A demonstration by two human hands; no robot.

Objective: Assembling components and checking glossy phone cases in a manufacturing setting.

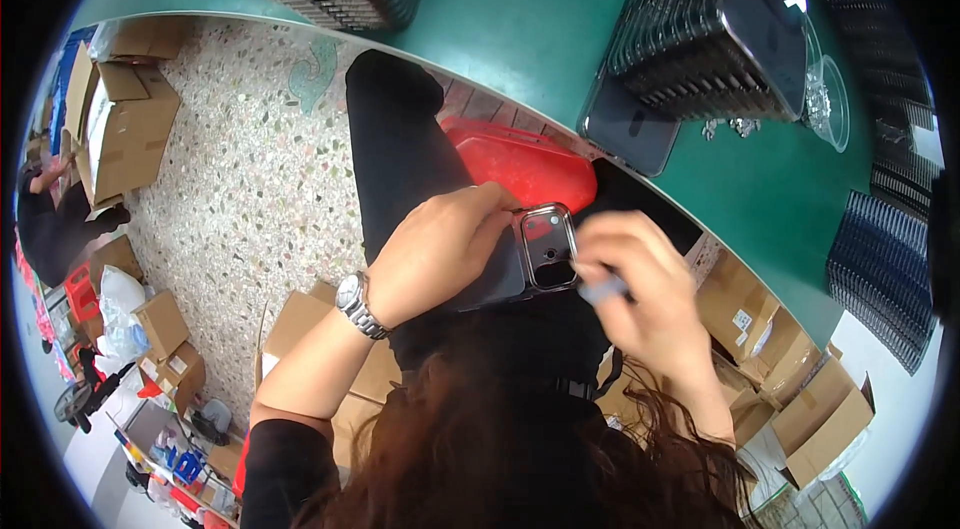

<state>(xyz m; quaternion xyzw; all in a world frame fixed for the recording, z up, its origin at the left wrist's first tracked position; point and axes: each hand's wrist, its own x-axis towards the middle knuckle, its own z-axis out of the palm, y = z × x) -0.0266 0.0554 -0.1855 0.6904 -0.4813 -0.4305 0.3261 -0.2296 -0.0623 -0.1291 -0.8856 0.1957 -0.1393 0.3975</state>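
Above lap, left hand [440, 249] gripped dark phone case [520, 264], fingers curled around edge; right hand [640, 294] pinched small pale-blue piece [600, 289] beside camera cutout [548, 247]; green table [520, 19] well apart

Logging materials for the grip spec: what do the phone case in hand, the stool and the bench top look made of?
Phone case: looks like dark matte plastic, with a glossy, metallic-looking camera frame that catches highlights. Stool: red moulded plastic, smooth with a soft sheen. Bench top: green smooth surface, mat or laminate; cannot tell which.
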